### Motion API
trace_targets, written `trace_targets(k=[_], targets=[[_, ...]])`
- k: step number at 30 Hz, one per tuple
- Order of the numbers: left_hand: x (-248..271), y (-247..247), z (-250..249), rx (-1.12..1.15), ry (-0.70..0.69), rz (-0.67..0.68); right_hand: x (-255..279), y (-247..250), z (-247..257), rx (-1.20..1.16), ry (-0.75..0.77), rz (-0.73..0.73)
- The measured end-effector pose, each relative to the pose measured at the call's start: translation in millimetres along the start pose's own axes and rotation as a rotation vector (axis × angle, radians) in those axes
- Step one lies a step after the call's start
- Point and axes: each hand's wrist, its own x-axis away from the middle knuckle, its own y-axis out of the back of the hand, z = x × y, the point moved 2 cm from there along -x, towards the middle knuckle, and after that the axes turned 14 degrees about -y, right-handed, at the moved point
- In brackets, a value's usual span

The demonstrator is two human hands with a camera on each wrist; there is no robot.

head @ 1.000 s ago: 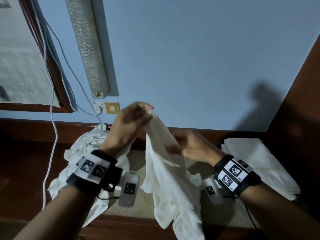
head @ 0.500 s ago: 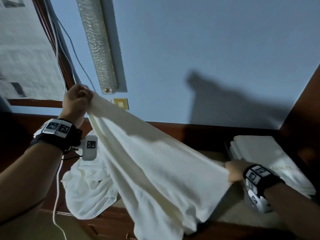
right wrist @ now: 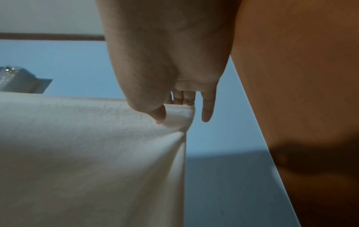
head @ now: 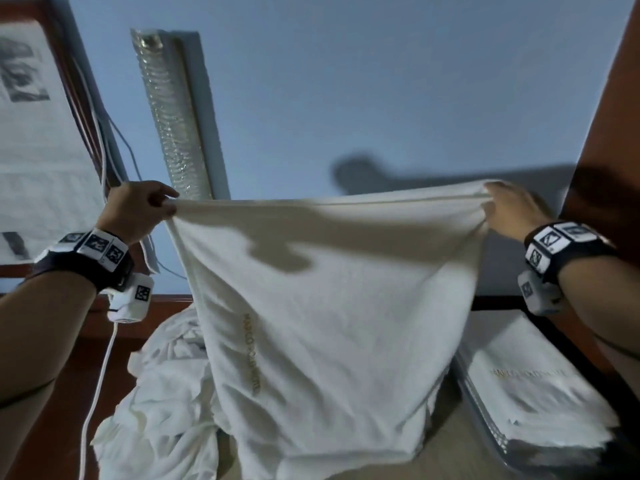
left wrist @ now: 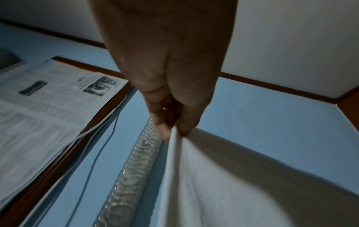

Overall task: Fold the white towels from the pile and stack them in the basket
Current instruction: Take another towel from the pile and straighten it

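A white towel (head: 329, 306) with gold lettering hangs spread out in front of me, its top edge pulled taut. My left hand (head: 166, 206) pinches its upper left corner (left wrist: 172, 133) between thumb and fingers. My right hand (head: 491, 199) pinches the upper right corner (right wrist: 178, 116), little finger sticking out. Below at the left lies the crumpled pile of white towels (head: 162, 410). At the lower right the grey basket (head: 485, 424) holds folded white towels (head: 533, 382).
A blue wall is behind the towel, with a silver wall lamp (head: 173, 116) and white cables (head: 104, 161) at the left. A framed newspaper (head: 38, 133) hangs far left. A brown wooden panel (head: 609, 133) stands close at the right. The pile rests on a beige-topped wooden ledge (head: 446, 448).
My right hand rose from low by the basket to the level of my left hand. The towel went from hanging slanted to being stretched out flat and level.
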Motion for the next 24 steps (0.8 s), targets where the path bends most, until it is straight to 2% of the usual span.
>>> trace_targets(k=[4,7,11,14,19,24], targets=[[-24,11,11,-0.092,0.000,0.024,-23,32,11,0.011,-0.025,-0.089],[-29,12,13,-0.139,0.008,-0.026,-27,42,18,0.057,-0.038,-0.125],[-26,6,11,-0.169,0.027,-0.040,-19,36,18,0.166,-0.084,-0.110],[-19,1,13,-0.152,0.063,0.010,-15,26,19,0.261,-0.036,-0.098],[-9,-2,16,-0.106,0.120,0.056,-6,22,20,0.235,-0.088,0.030],[-1,0,15,-0.099,0.156,0.052,-5,17,15,0.193,-0.072,-0.044]])
